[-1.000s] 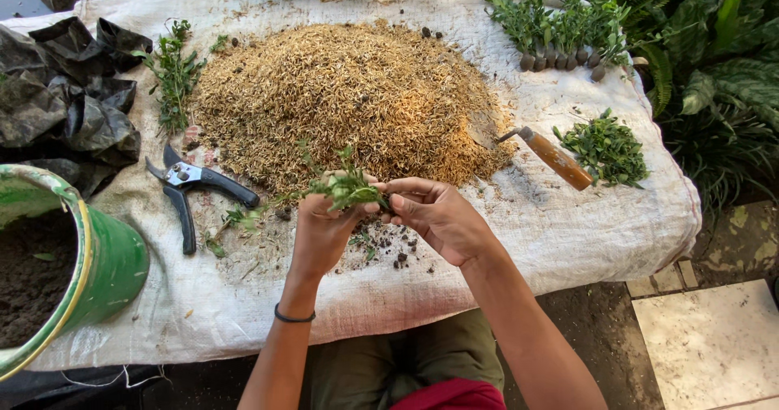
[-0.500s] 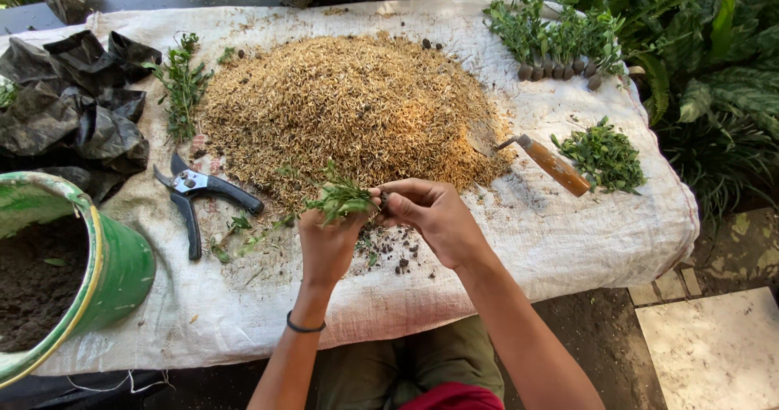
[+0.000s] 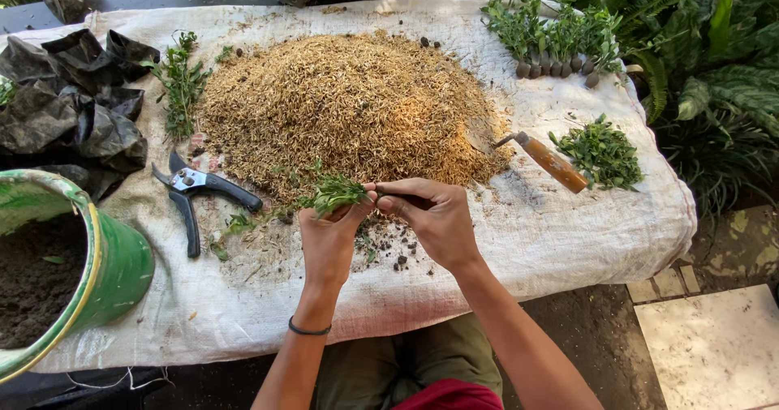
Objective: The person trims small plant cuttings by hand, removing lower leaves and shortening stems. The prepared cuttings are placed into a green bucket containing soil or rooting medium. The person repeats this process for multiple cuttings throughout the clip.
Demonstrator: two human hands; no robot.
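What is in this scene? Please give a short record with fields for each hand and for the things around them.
left hand: holds a leafy green sprig
right hand: fingers pinch the sprig's stem end
surface: white woven cloth over a table
pile: dry straw-coloured husks, behind the hands
tools: black-handled pruning shears at left; wooden-handled trowel at right, blade in the pile
greens: loose leaves at right; row of small cuttings at back right
bucket: green, holds dark soil, at left

One husk heap (image 3: 349,106), one pruner (image 3: 199,191), one trowel (image 3: 545,158), one green bucket (image 3: 114,264), two hands.
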